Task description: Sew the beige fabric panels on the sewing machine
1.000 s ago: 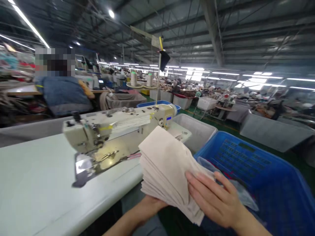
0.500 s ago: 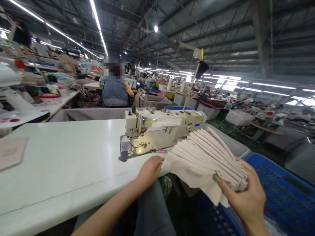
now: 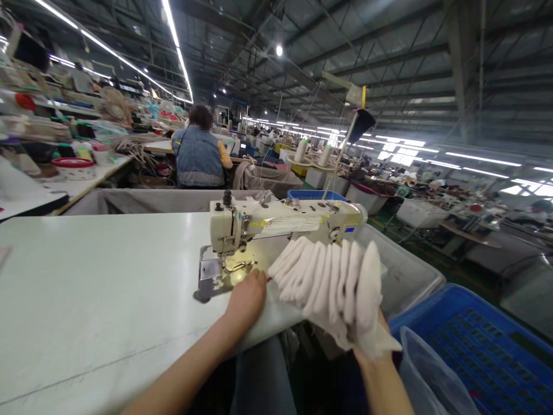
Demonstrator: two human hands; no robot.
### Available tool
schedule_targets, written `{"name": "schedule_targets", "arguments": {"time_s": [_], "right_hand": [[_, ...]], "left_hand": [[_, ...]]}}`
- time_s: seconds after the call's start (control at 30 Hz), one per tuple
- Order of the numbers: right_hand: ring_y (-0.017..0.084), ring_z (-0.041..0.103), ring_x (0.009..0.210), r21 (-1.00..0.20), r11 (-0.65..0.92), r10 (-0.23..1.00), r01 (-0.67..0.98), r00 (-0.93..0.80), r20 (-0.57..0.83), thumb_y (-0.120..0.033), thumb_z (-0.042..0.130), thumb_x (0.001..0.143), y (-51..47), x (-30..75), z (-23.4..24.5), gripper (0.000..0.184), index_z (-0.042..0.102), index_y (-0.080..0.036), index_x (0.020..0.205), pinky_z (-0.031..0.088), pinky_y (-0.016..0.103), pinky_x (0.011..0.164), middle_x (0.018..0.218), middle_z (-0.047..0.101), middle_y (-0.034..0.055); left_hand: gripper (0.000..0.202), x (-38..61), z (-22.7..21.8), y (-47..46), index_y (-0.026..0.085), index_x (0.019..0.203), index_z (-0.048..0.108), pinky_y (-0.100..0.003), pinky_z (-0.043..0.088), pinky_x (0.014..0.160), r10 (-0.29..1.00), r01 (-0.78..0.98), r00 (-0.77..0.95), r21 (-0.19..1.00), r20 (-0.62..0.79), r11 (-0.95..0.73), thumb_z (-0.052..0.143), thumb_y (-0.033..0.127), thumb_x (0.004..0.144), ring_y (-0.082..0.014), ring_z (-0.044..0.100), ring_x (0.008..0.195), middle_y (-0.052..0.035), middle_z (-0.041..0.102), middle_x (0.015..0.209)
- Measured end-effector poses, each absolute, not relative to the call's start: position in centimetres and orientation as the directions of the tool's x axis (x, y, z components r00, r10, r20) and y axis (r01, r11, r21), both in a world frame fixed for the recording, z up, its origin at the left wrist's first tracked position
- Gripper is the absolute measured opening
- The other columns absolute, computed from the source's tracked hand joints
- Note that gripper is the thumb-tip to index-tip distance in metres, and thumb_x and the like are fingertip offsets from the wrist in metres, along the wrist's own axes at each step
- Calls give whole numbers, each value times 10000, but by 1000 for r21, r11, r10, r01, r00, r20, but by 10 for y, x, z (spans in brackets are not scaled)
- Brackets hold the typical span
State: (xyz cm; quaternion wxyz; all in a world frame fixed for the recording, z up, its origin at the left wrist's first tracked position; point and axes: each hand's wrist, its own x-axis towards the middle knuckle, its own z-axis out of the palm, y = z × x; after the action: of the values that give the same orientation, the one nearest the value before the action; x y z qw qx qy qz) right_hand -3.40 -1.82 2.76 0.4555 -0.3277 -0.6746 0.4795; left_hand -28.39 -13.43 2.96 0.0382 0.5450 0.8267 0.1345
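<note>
My right hand point(image 3: 375, 358) grips a fanned stack of beige fabric pieces point(image 3: 330, 279) from below; the cloth hides most of its fingers. The stack hangs above the table's right front corner, its folded edges turned up. My left hand point(image 3: 247, 300) is closed at the front of the sewing machine bed, just left of the stack. A small reddish tip shows beside its fingers, and what they hold, if anything, is hidden. Behind both hands stands a cream sewing machine point(image 3: 280, 222), its lamp lighting the needle area.
The pale green tabletop point(image 3: 108, 288) stretches to the left. At the right are a grey bin point(image 3: 415, 274) and a blue plastic basket point(image 3: 488, 334) with a clear plastic bag point(image 3: 432, 374). A co-worker in a denim vest point(image 3: 199, 155) sits ahead, facing away.
The fabric stack has turned more upright and moved slightly left, now covering my right hand's fingers. My left hand has left the stack's edge and shifted left over the machine bed.
</note>
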Motion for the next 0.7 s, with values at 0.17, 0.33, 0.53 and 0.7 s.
{"name": "schedule_targets", "arguments": {"time_s": [0.17, 0.33, 0.53, 0.7], "right_hand": [[315, 714, 1007, -995, -19, 902, 98, -428, -59, -741, 438, 852, -15, -94, 12, 631, 697, -270, 1183, 590, 470, 806, 1020, 769, 94], [304, 718, 969, -962, -174, 881, 212, -403, -248, -755, 496, 839, 1, -95, 11, 732, 591, -186, 1289, 587, 392, 716, 1114, 740, 137], [279, 707, 942, -954, -99, 918, 285, -345, -198, -763, 494, 836, -4, -87, 15, 710, 577, -193, 1251, 561, 335, 652, 1102, 737, 114], [276, 693, 750, -930, 37, 963, 365, -261, -64, -742, 517, 819, 0, -84, 16, 595, 659, -194, 1003, 546, 365, 604, 850, 735, 88]], "left_hand": [[277, -294, 38, -181, 169, 1031, 515, -364, 497, 742, 846, 739, -532, 463, -44, 489, 254, 260, 1039, -282, 709, 865, -139, 708, 916], [184, -269, 48, -199, 224, 947, 537, -304, 505, 684, 894, 725, -407, 662, 189, 190, 447, 380, 982, -222, 678, 772, -43, 693, 836], [235, -245, 86, -164, 214, 1141, 616, -363, 542, 894, 745, 899, -111, 386, 658, -208, 433, 280, 1010, -226, 665, 1017, -96, 707, 1082], [164, -246, 90, -105, 164, 1091, 619, -515, 371, 1150, 828, 979, 43, 140, 559, -145, 504, 226, 992, -298, 476, 1374, -158, 582, 1405]]}}
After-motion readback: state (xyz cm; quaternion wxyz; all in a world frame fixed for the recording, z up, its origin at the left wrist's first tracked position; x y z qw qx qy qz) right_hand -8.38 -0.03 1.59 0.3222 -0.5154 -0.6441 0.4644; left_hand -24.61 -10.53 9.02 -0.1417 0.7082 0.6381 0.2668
